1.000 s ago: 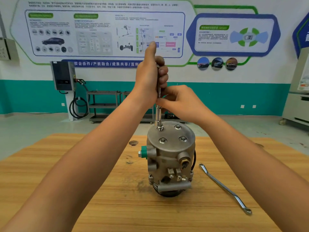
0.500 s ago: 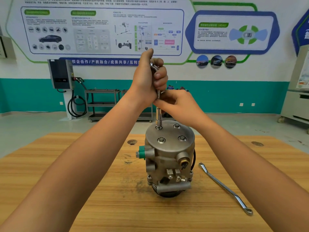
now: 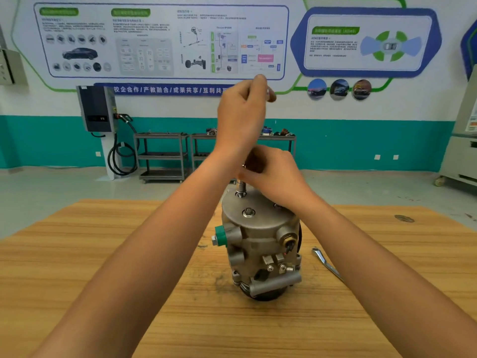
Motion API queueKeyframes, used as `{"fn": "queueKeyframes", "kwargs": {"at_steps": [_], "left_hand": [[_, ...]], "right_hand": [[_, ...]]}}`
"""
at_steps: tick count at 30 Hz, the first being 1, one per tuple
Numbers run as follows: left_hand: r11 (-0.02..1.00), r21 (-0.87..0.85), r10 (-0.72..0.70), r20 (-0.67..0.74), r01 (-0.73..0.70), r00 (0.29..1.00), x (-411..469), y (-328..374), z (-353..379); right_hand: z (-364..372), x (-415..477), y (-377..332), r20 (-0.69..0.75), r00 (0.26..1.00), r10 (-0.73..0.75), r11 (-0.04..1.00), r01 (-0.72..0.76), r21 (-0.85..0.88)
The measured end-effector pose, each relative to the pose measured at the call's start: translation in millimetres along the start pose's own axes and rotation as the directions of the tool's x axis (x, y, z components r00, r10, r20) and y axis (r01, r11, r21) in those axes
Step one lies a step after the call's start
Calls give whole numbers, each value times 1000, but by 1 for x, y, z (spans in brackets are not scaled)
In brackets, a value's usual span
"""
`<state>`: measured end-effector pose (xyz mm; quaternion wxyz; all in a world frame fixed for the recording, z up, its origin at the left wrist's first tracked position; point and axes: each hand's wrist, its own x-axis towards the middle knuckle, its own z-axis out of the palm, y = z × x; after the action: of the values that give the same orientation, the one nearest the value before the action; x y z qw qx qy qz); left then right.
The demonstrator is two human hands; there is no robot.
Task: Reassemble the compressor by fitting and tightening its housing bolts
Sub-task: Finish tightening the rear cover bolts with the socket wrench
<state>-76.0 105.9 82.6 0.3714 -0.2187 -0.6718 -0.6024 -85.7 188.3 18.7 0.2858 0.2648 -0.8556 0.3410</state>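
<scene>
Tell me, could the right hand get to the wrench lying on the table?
Probably yes, once it lets go: the right hand holds the driver shaft above the compressor, and the wrench lies on the table right under that forearm, unblocked.

A wall-mounted charger (image 3: pixel 96 108) with a looped cable (image 3: pixel 121 158) hangs beside two metal carts (image 3: pixel 161 156), under illustrated wall posters (image 3: pixel 160 40).

- At 11 o'clock, a blue banner (image 3: pixel 165 89) is showing "校企合作/产教融合/成果共享/互利共"; the left hand (image 3: pixel 241 117) is covering its end.
- At 1 o'clock, a green label (image 3: pixel 335 30) on the blue-framed panel (image 3: pixel 366 64) is showing "(ADAS)"; the smaller print is staying unreadable.
</scene>
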Motion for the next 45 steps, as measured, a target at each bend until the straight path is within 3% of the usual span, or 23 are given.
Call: {"fn": "queueKeyframes", "kwargs": {"at_steps": [3, 4, 6, 9, 12, 14, 16, 17, 19, 21, 22, 24, 27, 28, 30, 31, 32, 33, 35, 37, 41, 43, 45], "left_hand": [[968, -159, -140, 300, 194, 944, 9, 3, -12], [952, -186, -155, 393, 243, 906, 11, 3, -17], [943, -198, -156, 447, 268, 881, 11, 3, -22], [985, -68, -131, 289, 157, 948, 4, 7, -23], [993, 79, 80, 69, -85, 994, -4, 14, -20], [993, 10, 115, -7, -114, 993, -8, 15, -17], [983, -180, 25, -39, -32, 999, -6, 15, -18], [941, -335, -57, 0, 54, 998, -2, 14, -20], [727, -626, -222, 174, 282, 959, 7, 12, -24], [570, -717, -318, 257, 400, 913, 14, 10, -26], [585, -695, -355, 245, 419, 902, 16, 8, -25], [778, -502, -357, 140, 377, 924, 12, 5, -20], [994, -33, -106, 42, 107, 993, -1, 0, -11], [980, 194, 27, 67, -40, 997, -2, -2, -10], [818, 515, 199, 166, -257, 966, 1, -2, -13], [816, 505, 198, 214, -282, 957, 5, -1, -16], [880, 410, 137, 261, -238, 956, 7, 1, -20], [952, 271, 50, 315, -140, 948, 8, 3, -22], [995, 64, -90, 361, 72, 928, 8, 4, -22], [992, 24, -124, 271, 122, 955, 6, 1, -16], [947, 285, 152, 21, -151, 988, 4, -2, -18], [981, 148, 134, -61, -124, 989, 3, -4, -23], [984, -167, -68, -83, 53, 994, 4, -6, -24]], "right_hand": [[-5, -2, -1, 196, 980, -10, 975, -33, 218], [-6, -2, -1, 223, 975, -12, 954, -56, 295], [-4, -1, 1, 174, 985, -6, 936, -55, 347], [0, 1, 3, 53, 998, 34, 939, -50, 341], [4, 1, 1, -53, 998, 26, 969, -12, 249], [3, 1, 0, -92, 996, 0, 985, 16, 174], [-2, 1, -2, -32, 999, 3, 984, 3, 176], [-5, 1, -3, 33, 999, 9, 976, -16, 218], [-10, 1, -4, 155, 988, 16, 940, -67, 334], [-12, 3, -3, 183, 983, 11, 922, -81, 379], [-12, 4, -2, 157, 988, 9, 925, -68, 375], [-12, 6, 0, 73, 997, 9, 936, -34, 349], [-12, 9, -3, -20, 1000, -6, 961, 12, 277], [-13, 10, -4, -29, 1000, -12, 967, 19, 252], [-16, 12, -4, 31, 999, -17, 976, 10, 218], [-18, 12, -4, 93, 996, -14, 978, -5, 206], [-19, 12, -3, 152, 988, -7, 979, -24, 203], [-20, 12, -2, 190, 982, 0, 977, -41, 211], [-21, 11, -1, 203, 979, -10, 969, -40, 243], [-21, 13, 0, 160, 987, -22, 966, -20, 256], [-20, 15, 3, 32, 999, -42, 981, 36, 188], [-20, 15, 3, 10, 999, -51, 983, 49, 179], [-20, 15, 1, 69, 996, -55, 983, 41, 181]]}}
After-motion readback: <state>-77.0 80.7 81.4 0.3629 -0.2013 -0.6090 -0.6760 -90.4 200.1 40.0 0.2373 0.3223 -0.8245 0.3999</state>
